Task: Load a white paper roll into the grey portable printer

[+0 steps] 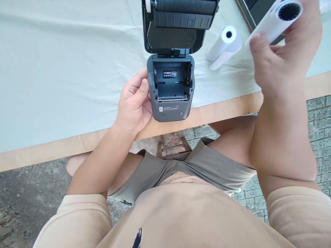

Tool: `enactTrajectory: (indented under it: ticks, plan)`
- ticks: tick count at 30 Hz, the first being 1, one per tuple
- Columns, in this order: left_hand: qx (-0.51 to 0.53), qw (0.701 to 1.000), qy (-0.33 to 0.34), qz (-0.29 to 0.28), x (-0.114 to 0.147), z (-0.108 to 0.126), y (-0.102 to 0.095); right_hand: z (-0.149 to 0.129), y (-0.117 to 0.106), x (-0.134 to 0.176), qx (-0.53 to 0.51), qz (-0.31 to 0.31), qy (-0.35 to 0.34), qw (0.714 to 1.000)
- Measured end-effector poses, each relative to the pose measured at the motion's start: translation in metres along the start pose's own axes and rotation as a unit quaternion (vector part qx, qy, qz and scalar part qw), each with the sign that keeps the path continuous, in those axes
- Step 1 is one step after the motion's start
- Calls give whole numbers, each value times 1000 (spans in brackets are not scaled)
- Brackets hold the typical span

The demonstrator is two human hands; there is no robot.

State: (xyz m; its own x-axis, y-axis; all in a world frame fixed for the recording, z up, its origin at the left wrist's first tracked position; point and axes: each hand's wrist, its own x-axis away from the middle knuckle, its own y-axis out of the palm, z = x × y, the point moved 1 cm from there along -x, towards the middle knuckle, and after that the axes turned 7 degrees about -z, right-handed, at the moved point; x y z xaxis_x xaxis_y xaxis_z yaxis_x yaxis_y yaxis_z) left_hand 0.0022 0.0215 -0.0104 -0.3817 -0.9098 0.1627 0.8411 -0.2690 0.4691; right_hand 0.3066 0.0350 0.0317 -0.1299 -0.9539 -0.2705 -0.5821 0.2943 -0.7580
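A dark grey portable label printer (170,112) is at the table's front edge with its lid (172,38) swung fully up. The paper bay inside shows no roll, only a small printed sticker on its back wall. My left hand (136,101) grips the printer's left side, thumb against the casing. Up at the right, my right hand (287,58) is closed around a white paper roll (274,22) with a dark hollow core. A second, smaller white paper roll (219,44) lies on the cloth between the printer and my right hand, its loose end partly unrolled.
A pale cloth (72,69) covers the wooden table (232,103), whose bare front edge runs across the view. A dark framed object (248,15) lies at the upper right, partly behind my right hand. Under the table stands a small wooden stool (173,150) on the paved ground.
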Motion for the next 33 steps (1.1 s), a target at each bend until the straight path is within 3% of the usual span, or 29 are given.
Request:
enactTrajectory:
  ticks: [3, 12, 14, 17, 20, 23, 26, 33]
  plan:
    - [5, 1000, -1, -4, 0, 0, -1, -2, 2, -2, 95, 0, -17, 995]
    - [5, 1000, 2, -6, 0, 0, -1, -6, 6, -1, 154, -52, 104, 981]
    - [0, 1000, 1, -2, 0, 0, -1, -11, 3, 1, 98, -58, 70, 991]
    - [0, 1000, 0, -5, 0, 0, -1, -22, -1, 2, 26, 14, -71, 997]
    - [-1, 1000, 1, -6, 0, -1, -2, -35, 6, 0, 118, 48, -138, 982]
    - [-2, 1000, 4, 0, 0, -1, -2, -47, 19, -2, 217, 8, -65, 974]
    - [0, 1000, 0, 8, 1, 0, -1, -58, 26, -1, 231, -30, -4, 973]
    - [11, 999, -28, -30, 1, 6, 4, -72, 36, -2, 255, -22, 34, 966]
